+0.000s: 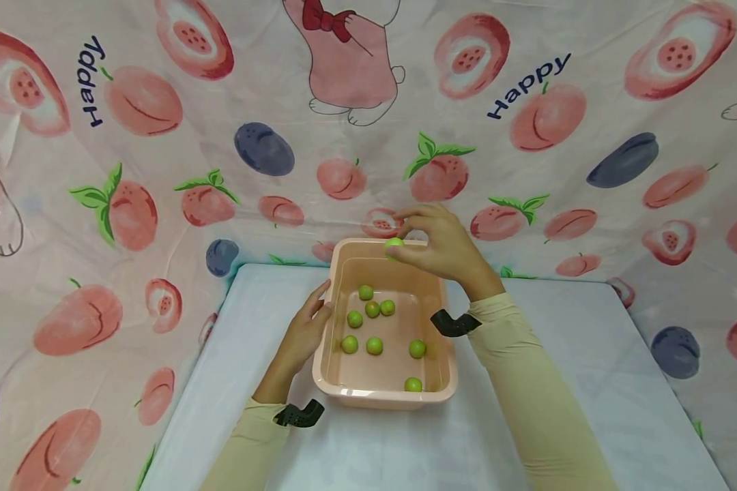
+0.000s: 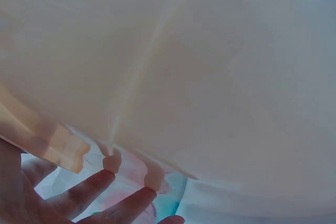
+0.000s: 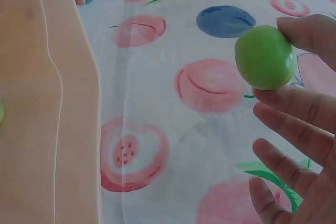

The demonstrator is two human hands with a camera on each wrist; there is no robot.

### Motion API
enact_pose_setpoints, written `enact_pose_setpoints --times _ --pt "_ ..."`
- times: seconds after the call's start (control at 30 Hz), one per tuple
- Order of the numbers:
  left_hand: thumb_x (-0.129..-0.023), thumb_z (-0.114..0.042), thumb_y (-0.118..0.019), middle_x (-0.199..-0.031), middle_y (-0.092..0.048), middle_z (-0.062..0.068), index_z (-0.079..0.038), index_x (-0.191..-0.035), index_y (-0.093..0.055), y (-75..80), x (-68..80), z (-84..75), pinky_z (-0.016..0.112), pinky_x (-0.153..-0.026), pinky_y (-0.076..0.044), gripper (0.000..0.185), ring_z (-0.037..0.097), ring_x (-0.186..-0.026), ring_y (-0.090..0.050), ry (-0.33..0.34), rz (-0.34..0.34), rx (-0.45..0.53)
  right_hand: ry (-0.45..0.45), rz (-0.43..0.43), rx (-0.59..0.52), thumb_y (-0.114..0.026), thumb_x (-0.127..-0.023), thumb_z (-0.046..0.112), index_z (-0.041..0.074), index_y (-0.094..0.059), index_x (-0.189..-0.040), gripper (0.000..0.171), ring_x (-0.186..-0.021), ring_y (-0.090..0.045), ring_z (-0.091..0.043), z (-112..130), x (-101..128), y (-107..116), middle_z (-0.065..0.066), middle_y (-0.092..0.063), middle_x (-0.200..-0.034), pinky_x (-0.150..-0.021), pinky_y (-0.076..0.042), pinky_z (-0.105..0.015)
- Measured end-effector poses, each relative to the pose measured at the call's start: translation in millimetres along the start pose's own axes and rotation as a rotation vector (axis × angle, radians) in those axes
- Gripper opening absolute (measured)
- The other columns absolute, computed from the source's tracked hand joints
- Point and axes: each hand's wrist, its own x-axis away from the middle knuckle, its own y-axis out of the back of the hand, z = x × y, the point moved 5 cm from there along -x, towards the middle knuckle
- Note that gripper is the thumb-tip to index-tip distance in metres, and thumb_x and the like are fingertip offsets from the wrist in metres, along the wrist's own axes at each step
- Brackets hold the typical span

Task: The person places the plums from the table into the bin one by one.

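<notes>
Fruit-print cloth backdrop (image 1: 160, 170), white table (image 1: 589, 354)

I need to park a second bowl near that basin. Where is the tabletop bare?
The white table is bare right of the pink basin, beyond the right sleeve, and along the near edge. Left is tighter: the left hand rests against the basin wall. The far rim is crowded: the right hand pinches a green fruit there.

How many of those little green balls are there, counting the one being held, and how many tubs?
Green balls lying in the tub: 8
Green ball pinched in the right hand: 1
Peach-coloured tub, steadied by the left hand: 1
Total: 10 things, 9 of them green balls.
</notes>
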Motion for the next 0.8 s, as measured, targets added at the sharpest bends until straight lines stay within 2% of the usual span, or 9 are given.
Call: enact_pose_setpoints --times 0.8 --pt "-0.107 -0.044 -0.047 -0.156 -0.045 0.017 -0.051 -0.154 -0.034 0.5 -2.1 3.5 0.053 -0.100 -0.055 0.050 0.041 -0.130 -0.059 0.002 0.003 -0.003 0.002 0.005 0.021 -0.083 -0.082 0.047 0.018 -0.076 -0.086 0.030 -0.132 -0.052 -0.025 1.8 -1.0 -1.9 0.000 -0.067 -0.133 -0.113 -0.037 -0.059"
